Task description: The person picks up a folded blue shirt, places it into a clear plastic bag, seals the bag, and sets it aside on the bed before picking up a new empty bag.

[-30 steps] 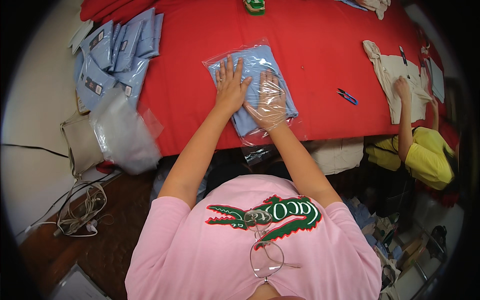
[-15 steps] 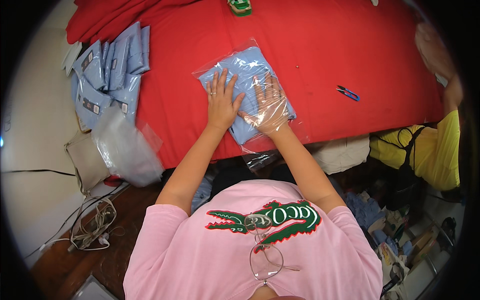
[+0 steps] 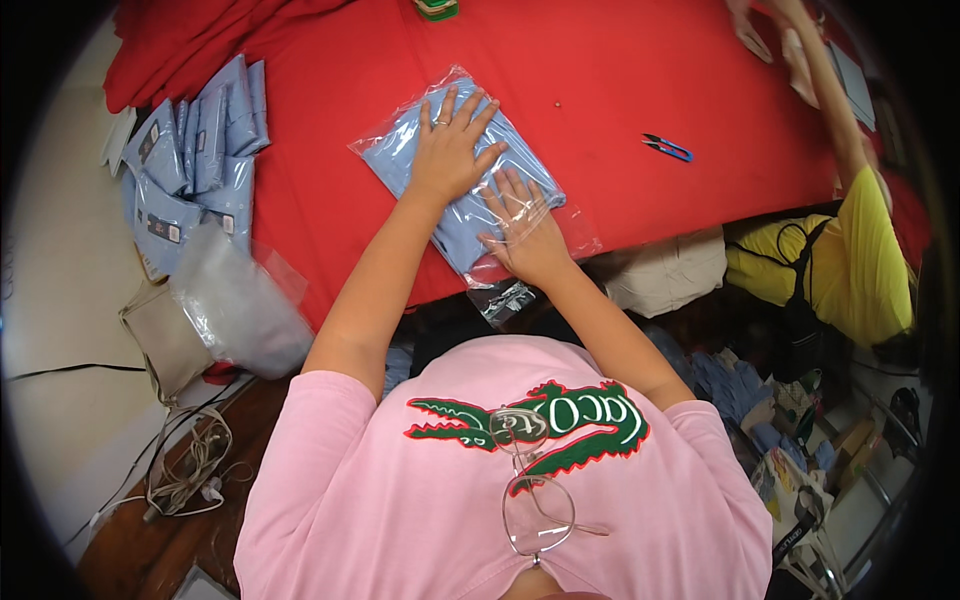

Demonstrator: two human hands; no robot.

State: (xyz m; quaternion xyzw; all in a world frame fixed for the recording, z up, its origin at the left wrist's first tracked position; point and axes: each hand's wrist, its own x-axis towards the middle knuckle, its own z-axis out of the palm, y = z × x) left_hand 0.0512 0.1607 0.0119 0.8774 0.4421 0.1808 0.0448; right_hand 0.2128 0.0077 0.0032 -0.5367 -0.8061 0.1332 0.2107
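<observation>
A folded light-blue garment (image 3: 465, 215) lies in a clear plastic bag (image 3: 497, 300) on the red-covered table in front of me. My left hand (image 3: 452, 150) rests flat on the upper part of the bag, fingers spread, a ring on one finger. Lower and to the right, my right hand (image 3: 525, 228) lies with its fingers stretched out over the garment. Whether some film still covers its fingers is hard to make out. The bag's loose clear end hangs past the table's near edge.
At left lies a pile of bagged blue garments (image 3: 165, 215), with empty clear bags (image 3: 245, 305) hanging below it. Blue thread snips (image 3: 667, 148) lie to the right. A green object (image 3: 436, 9) sits at the far edge. A person in a yellow top (image 3: 868, 265) reaches over the table's right side.
My left hand has slid up the bag. My right hand, earlier under the film, has drawn back toward the bag's near end. The other person's arm has swung farther over the table.
</observation>
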